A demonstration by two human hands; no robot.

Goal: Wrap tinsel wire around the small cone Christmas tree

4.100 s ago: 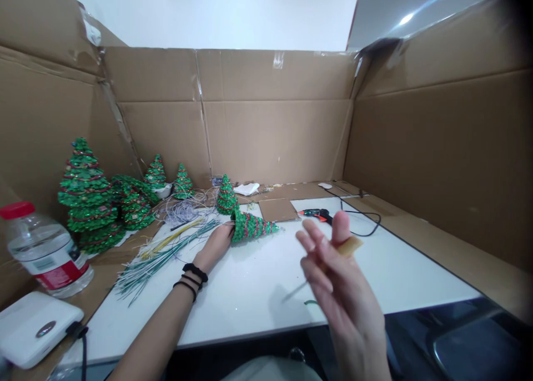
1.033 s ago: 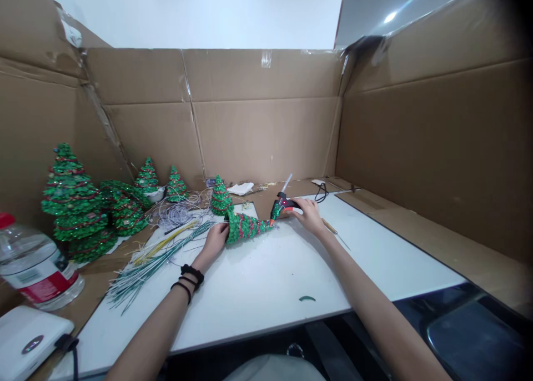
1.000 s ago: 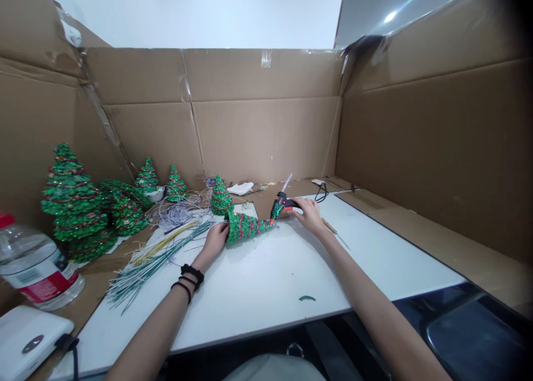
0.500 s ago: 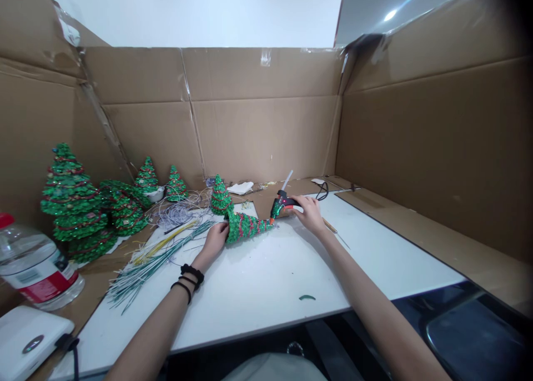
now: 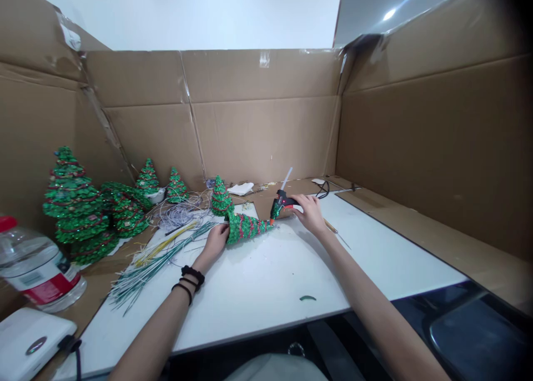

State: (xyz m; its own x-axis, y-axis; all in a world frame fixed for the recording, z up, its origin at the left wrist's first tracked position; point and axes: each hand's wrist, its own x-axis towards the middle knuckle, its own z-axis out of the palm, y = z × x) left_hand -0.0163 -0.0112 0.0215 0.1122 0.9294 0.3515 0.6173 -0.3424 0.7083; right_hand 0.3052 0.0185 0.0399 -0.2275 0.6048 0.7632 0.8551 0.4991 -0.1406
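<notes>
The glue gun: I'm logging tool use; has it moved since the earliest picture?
Yes: the glue gun has moved left, toward the vertical cardboard seam, now in the right hand.

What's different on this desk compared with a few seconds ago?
The right hand has let go of the wooden-handled tool, which now lies on the white board, and has picked up the glue gun, bringing it left so its nozzle is at the sideways tree's tip. The left hand still holds that tree's base; the standing trees and bottle stayed put.
</notes>
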